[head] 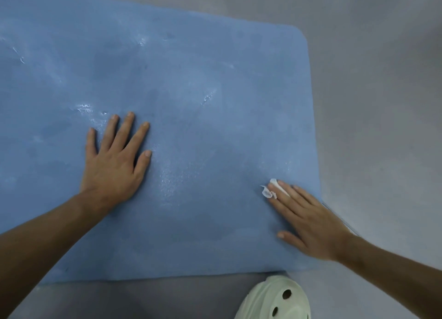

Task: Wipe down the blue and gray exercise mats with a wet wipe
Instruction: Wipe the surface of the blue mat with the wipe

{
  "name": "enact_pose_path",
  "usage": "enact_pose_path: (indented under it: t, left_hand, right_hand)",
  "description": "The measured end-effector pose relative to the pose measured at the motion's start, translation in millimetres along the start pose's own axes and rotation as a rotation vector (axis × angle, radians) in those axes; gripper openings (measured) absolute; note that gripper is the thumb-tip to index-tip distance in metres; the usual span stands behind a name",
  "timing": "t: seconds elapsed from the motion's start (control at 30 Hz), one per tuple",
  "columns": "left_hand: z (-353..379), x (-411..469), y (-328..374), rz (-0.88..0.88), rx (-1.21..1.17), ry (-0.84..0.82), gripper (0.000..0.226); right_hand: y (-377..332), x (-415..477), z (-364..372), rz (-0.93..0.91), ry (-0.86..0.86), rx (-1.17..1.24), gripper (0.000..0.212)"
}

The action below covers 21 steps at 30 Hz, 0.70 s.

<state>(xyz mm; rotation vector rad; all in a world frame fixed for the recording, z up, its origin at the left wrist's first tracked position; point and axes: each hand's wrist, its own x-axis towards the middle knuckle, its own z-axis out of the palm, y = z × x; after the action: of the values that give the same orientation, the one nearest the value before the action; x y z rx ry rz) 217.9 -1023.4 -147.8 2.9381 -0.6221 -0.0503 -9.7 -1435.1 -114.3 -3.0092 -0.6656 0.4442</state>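
Pressing a limp wet wipe (269, 191) under the straight fingers of the right grip (308, 220) at lower right, a person pins the soft, probably light blue mat (191, 67), filling most of the frame, with a flat, empty left grip (114, 165).

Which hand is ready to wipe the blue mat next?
The right hand: its straight fingers press the wet wipe onto the blue mat near its right edge. The left hand lies flat and empty, probably steadying the mat.
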Motion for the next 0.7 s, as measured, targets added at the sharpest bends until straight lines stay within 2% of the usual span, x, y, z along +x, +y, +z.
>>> enact_pose_path:
  t: [0.07,0.2,0.27,0.47,0.53,0.63,0.7]
  left_hand:
    - [-0.9,0.6,0.4,0.0,-0.003,0.002,0.062]
    - [-2.9,0.7,2.1,-0.009,-0.016,-0.005,0.062]
    - [-3.5,0.0,2.2,-0.004,-0.017,0.0,0.062]
    - [-0.7,0.1,-1.7,0.064,-0.015,0.008,0.061]
    - [1.8,-0.9,-4.5,0.107,-0.017,0.011,0.06]
    - [3.9,-0.5,-5.9,0.121,-0.024,0.019,0.06]
    - [4.0,-0.5,-5.1,0.115,-0.02,0.021,0.06]
  right_hand:
    - [20.1,10.2,-6.7,0.006,-0.004,-0.04,0.075]
    - [67.9,50.1,-22.6,0.334,0.047,-0.03,0.073]
    - [83.4,69.8,-27.2,0.433,0.036,0.02,0.073]
    - [52.5,101.6,-19.8,0.62,0.193,0.225,0.08]
    - [25.8,99.8,-19.5,0.498,0.201,0.196,0.081]
    - [-19.5,79.3,-14.9,0.139,0.148,0.173,0.083]
    - [-48.8,60.8,-7.9,-0.037,0.082,0.147,0.084]
